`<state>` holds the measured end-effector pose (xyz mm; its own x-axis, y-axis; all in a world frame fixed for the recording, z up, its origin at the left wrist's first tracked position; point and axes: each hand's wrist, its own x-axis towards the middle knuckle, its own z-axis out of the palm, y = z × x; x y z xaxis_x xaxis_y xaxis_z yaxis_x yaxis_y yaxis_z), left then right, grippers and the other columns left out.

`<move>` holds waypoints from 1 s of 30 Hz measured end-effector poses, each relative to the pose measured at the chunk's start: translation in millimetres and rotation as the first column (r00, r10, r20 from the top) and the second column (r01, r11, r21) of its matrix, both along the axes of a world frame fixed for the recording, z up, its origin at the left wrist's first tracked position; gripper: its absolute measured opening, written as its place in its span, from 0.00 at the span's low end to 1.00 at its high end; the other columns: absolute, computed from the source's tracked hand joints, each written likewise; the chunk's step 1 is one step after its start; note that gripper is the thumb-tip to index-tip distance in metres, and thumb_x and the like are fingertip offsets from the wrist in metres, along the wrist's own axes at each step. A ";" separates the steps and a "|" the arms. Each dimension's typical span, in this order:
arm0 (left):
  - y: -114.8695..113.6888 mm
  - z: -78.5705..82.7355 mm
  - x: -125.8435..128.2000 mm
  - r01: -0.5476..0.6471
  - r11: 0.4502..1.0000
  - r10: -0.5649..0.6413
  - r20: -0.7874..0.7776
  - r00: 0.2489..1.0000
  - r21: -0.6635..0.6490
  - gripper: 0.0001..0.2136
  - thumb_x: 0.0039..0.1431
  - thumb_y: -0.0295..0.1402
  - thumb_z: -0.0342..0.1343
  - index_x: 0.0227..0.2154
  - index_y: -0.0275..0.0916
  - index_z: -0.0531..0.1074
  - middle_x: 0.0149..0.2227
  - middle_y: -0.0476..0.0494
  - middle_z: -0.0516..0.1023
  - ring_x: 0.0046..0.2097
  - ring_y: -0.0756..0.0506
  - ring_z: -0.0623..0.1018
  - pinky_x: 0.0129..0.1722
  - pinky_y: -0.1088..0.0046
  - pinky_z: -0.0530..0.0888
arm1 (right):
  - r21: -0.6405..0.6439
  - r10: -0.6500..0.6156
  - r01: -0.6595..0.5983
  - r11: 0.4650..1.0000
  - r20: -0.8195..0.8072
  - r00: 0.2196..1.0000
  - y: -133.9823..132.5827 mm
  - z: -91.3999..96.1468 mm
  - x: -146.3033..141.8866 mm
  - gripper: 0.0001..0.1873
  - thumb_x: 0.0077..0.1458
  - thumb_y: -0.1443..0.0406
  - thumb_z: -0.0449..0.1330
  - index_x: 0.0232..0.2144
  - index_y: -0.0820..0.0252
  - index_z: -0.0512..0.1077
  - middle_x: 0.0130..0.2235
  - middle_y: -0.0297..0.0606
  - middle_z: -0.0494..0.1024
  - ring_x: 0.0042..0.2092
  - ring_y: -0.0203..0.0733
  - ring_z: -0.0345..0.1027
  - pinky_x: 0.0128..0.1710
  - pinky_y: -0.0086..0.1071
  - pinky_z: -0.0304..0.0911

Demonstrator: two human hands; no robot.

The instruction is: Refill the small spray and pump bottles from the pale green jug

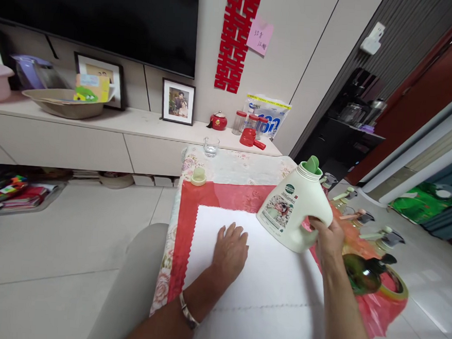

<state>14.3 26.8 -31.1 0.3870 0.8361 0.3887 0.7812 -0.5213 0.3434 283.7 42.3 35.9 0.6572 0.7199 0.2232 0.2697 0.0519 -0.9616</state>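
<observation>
My right hand (328, 239) is wrapped round the handle of a pale green laundry detergent jug (285, 207). Its cap is off, a green spout shows in the neck, and the jug leans a little. Whether its base touches the cloth I cannot tell. My left hand (231, 250) lies palm down on a white cloth (264, 280), fingers spread and slightly bent, with nothing held. The cloth has a scalloped left edge and lies over a red sheet (185, 228) on the table. A pale green cap (198, 176) stands at the sheet's far left corner.
Beside the far table edge stands a glass cup (211, 148). Several pump bottles and a dark green bottle (360, 274) crowd the right side, near a tape roll (401, 287). Along the cabinet are a red pot (218, 121), lidded jars and a red scoop (248, 137).
</observation>
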 end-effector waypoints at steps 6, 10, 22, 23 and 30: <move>-2.2 1.6 -0.6 -0.005 1.000 0.005 0.008 1.000 -0.002 0.12 0.61 0.26 0.56 0.47 0.41 0.73 0.53 0.41 0.78 0.62 0.34 0.71 0.62 0.47 0.64 | 0.102 -0.134 0.139 0.985 -0.055 0.989 9.9 23.2 -15.1 0.19 0.70 0.56 0.59 0.52 0.68 0.69 0.46 0.42 0.70 0.45 0.36 0.68 0.46 0.32 0.71; -2.2 5.7 -0.3 -0.029 1.000 0.030 0.047 0.998 -0.010 0.15 0.60 0.25 0.56 0.50 0.39 0.71 0.51 0.39 0.78 0.59 0.35 0.73 0.60 0.49 0.66 | 0.198 -0.153 0.158 0.967 -0.042 0.987 9.4 42.6 -24.1 0.19 0.70 0.57 0.59 0.51 0.68 0.69 0.45 0.42 0.70 0.44 0.35 0.68 0.44 0.31 0.71; 6.5 15.1 -7.6 -0.218 0.974 0.138 0.586 0.799 0.067 0.23 0.71 0.37 0.44 0.64 0.32 0.58 0.59 0.27 0.70 0.61 0.35 0.71 0.58 0.51 0.71 | 0.062 0.005 -0.009 0.998 0.067 0.998 -14.1 -7.4 -66.2 0.19 0.70 0.56 0.59 0.50 0.69 0.69 0.43 0.40 0.70 0.40 0.33 0.67 0.40 0.27 0.70; 6.1 15.7 -8.4 -0.190 0.980 0.114 0.600 0.792 0.065 0.24 0.71 0.38 0.44 0.64 0.33 0.57 0.60 0.26 0.69 0.61 0.34 0.70 0.59 0.50 0.70 | 0.044 0.034 -0.037 0.998 0.078 0.996 -14.6 -9.5 -67.5 0.19 0.70 0.56 0.59 0.50 0.69 0.69 0.43 0.41 0.70 0.41 0.34 0.67 0.41 0.28 0.71; 4.3 23.3 -12.7 0.016 0.997 0.036 0.679 0.734 -0.071 0.34 0.65 0.47 0.52 0.67 0.33 0.53 0.61 0.26 0.68 0.62 0.31 0.71 0.60 0.47 0.71 | -0.030 0.218 -0.217 0.976 0.214 0.952 -19.0 -4.0 -74.9 0.20 0.70 0.55 0.59 0.52 0.68 0.69 0.47 0.43 0.70 0.45 0.37 0.68 0.45 0.32 0.71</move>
